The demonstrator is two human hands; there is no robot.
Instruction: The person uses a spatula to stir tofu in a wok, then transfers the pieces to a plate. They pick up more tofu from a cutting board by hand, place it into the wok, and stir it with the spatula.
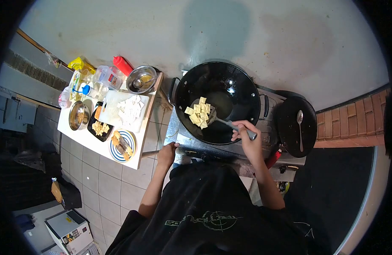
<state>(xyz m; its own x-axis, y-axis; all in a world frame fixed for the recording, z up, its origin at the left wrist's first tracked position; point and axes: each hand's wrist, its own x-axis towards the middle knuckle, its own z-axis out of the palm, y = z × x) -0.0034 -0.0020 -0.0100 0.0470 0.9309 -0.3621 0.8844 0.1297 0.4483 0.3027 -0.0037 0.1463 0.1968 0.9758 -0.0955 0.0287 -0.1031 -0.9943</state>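
Observation:
My right hand [245,135] is closed around the grey handle of a spatula [223,122]. Its head is in a large black wok [240,95], beside a heap of pale yellow square pieces [199,114], possibly tofu. A pool of liquid, apparently oil, shows in the bottom of the wok. At the front left edge of the stove [189,142] is my left hand [167,154], its fingers curled in. Whether those fingers hold anything is hidden.
Left of the stove, a table [138,159] bears a cutting board [113,100] with white pieces, a black tray [94,127], a striped plate [115,155], steel bowls and a red bottle [123,66]. On the right, a black pan [291,127] carries a spoon [300,123].

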